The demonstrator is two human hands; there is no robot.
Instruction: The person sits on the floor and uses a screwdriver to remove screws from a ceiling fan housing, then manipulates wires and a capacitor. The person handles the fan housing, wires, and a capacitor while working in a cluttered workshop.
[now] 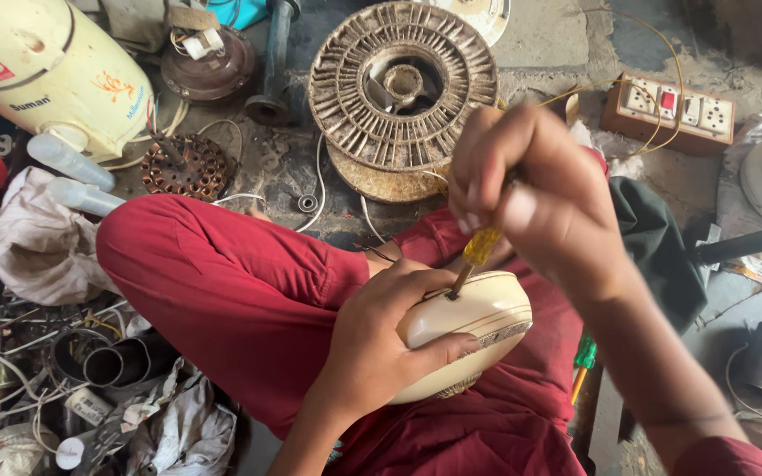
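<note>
My left hand grips a cream, rounded fan cover with a gold trim band, resting on my lap in red trousers. My right hand is closed around a screwdriver with a yellow handle. Its tip meets the top of the cover near a small hole. The right hand hides most of the handle.
A round ribbed fan motor housing lies on the floor ahead. A brown socket board with thin wire sits at right, a copper-wound stator and a cream cylinder appliance at left. Rags, pipes and scrap crowd the lower left. A green-handled tool lies by my right leg.
</note>
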